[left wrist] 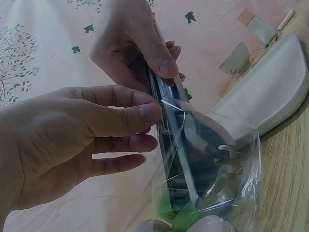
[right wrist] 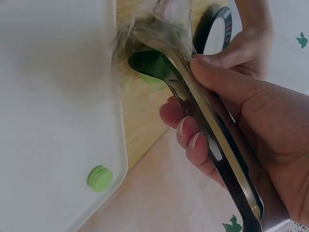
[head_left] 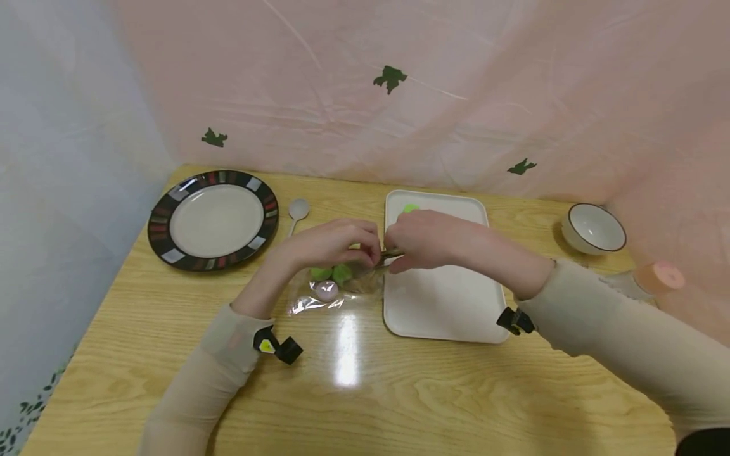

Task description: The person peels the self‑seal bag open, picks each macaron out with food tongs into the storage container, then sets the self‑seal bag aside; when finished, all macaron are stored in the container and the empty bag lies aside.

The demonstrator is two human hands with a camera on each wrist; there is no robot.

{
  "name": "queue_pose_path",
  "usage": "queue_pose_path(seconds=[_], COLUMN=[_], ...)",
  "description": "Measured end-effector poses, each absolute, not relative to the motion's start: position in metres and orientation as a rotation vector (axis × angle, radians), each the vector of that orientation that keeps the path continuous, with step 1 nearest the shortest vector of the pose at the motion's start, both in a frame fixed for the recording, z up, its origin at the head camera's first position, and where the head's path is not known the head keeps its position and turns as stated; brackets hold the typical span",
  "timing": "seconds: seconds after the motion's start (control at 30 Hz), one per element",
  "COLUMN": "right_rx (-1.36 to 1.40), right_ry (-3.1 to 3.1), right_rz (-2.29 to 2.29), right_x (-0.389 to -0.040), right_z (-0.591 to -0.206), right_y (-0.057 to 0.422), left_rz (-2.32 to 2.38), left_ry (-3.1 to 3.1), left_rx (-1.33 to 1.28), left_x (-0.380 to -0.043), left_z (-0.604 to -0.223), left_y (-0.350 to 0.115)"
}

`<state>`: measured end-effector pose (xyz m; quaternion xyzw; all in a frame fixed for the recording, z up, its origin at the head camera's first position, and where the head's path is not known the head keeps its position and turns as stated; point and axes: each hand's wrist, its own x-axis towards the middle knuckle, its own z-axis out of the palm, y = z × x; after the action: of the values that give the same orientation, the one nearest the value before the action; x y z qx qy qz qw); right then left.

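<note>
My right hand (head_left: pixel 424 235) grips a bundle of shiny cutlery (right wrist: pixel 212 123), with a spoon bowl and handles showing. Fork tines show through a clear plastic bag (left wrist: pixel 248 186), which surrounds the bundle's lower end. Thumb and forefinger of my left hand (left wrist: pixel 72 130) pinch the bag's rim beside the cutlery; the other fingers are spread. Inside the bag, green round pieces (head_left: pixel 342 273) and a pale round piece (head_left: pixel 327 291) lie on the table side. A green ridged disc (right wrist: pixel 100 179) sits on the white tray (right wrist: pixel 58 121), partly hidden by my right hand in the head view.
Left of my hands lies a large plate (head_left: pixel 217 220) with a dark patterned rim, a spoon (head_left: pixel 298 209) beside it. At the right stand a white bowl (head_left: pixel 593 228) and a clear bottle with a pink cap (head_left: pixel 661 277). A pink curtain (head_left: pixel 319 95) hangs behind the table.
</note>
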<state>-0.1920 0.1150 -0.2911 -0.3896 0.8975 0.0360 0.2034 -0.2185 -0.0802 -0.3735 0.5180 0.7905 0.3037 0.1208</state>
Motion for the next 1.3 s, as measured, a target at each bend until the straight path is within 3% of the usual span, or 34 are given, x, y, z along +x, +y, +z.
queue_pose_path(seconds=[1.3], right_rx=[-1.095], right_ry=[2.547], right_rz=[0.275], right_x=[-0.184], right_z=[-0.274], right_y=[0.137], left_rz=[0.855], left_ry=[2.324], left_rx=[1.471], left_x=[-0.216], left_z=[-0.366], left_y=[-0.080])
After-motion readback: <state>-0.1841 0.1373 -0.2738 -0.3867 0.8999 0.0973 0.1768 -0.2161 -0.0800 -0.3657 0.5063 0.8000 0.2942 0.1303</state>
